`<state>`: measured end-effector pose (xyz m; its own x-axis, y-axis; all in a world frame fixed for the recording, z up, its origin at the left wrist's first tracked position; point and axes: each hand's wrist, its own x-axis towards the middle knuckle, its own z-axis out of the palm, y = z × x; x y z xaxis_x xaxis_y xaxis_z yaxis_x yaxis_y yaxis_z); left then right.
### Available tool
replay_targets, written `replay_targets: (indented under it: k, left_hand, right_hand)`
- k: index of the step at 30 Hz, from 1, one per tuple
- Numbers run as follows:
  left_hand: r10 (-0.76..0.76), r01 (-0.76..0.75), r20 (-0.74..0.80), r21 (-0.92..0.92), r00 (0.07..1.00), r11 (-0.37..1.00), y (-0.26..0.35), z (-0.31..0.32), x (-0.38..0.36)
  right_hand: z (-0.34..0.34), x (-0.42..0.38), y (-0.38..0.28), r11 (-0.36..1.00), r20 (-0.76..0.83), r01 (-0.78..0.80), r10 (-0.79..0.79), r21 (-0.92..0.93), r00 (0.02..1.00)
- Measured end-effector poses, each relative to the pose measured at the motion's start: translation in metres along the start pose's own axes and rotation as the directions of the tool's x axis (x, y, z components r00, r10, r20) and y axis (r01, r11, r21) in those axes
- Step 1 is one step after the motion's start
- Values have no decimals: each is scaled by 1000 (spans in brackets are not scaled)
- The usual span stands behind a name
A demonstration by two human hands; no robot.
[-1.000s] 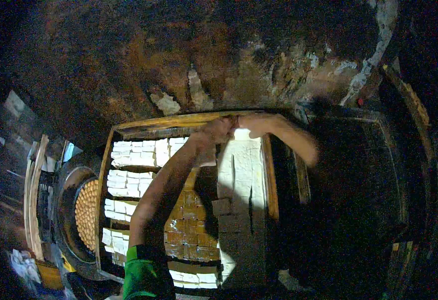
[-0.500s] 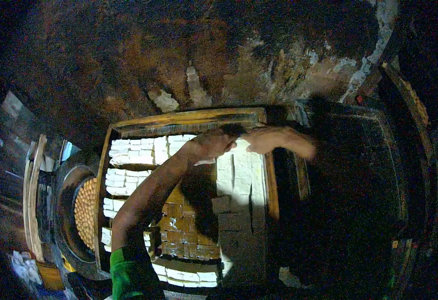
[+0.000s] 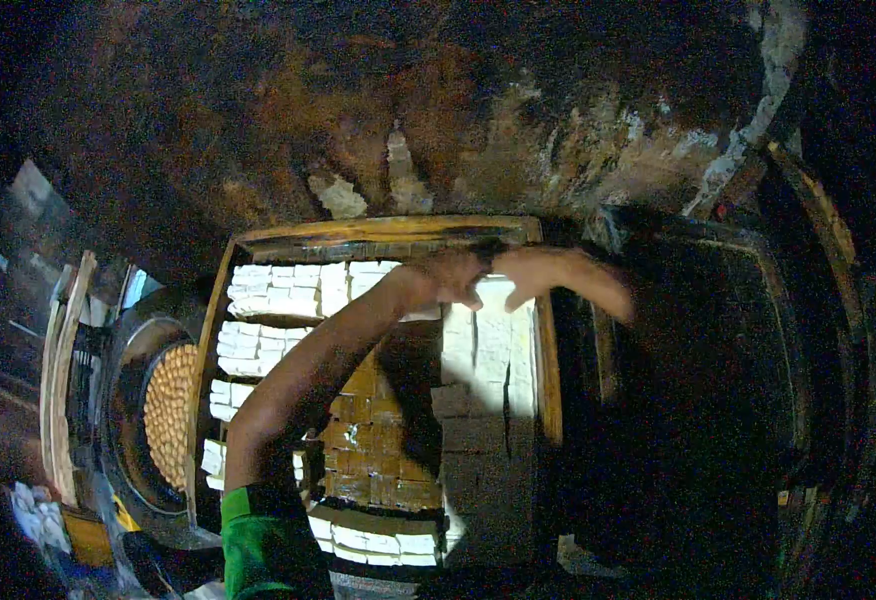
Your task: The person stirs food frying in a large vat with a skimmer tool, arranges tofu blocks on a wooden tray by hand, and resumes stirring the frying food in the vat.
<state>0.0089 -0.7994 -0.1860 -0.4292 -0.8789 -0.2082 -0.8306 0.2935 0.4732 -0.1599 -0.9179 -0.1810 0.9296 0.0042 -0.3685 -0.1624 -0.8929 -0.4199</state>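
Left hand (image 3: 450,277) and right hand (image 3: 530,273) together over white blocks (image 3: 488,335) at the far end of a wooden tray (image 3: 378,232).

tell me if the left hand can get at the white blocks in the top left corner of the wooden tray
Probably yes. The left hand is at the far end of the wooden tray, and the white rectangular blocks lie uncovered just to its left, with nothing standing between them.
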Motion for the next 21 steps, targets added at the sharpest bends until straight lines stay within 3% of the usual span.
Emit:
replay_targets:
  k: [1,2,3,4,5,7,8,10,11,12,14,17,21]
  left_hand:
    - [9,-9,-57,4,998,1000,21,-9,-15]
    - [9,-8,-59,4,998,1000,23,-3,-18]
    - [98,-90,-173,50,980,995,18,5,-17]
    - [189,-166,-279,105,941,980,19,7,-19]
    - [192,-168,-279,107,941,980,17,6,-19]
    - [1,-14,-87,-145,996,989,19,-7,-21]
    - [3,-16,-87,-141,996,990,16,-12,-19]
    - [-28,42,57,-256,998,966,6,-20,-14]
    - [15,1,83,-188,996,982,1,-18,-11]
    - [15,2,88,-193,996,981,6,-17,-14]
    - [82,-79,21,-129,996,989,18,-16,-21]
    - [45,-32,102,-125,994,992,-4,-12,-10]
    - [-57,66,185,-46,981,997,0,-16,-14]
  right_hand:
    - [0,-9,-13,986,22,-50,54,-158,998]
    - [11,-8,-5,986,23,-49,54,-159,998]
    - [32,-3,20,985,-155,116,-136,-128,979]
    - [35,-4,19,951,-331,281,-307,-127,892]
    - [31,-5,22,952,-333,279,-306,-128,892]
    - [-11,-15,-18,997,15,46,-47,55,999]
    - [-20,-12,-19,998,11,45,-45,53,999]
    - [-38,-7,-22,981,156,122,-145,148,977]
    - [-45,-10,-26,982,243,66,-109,180,964]
    - [-42,-7,-25,980,244,65,-110,186,963]
    - [-37,-1,-27,998,366,67,-60,-5,929]
    - [-33,6,-31,990,366,80,-33,-114,930]
    - [-38,5,-43,997,433,-21,50,-72,900]
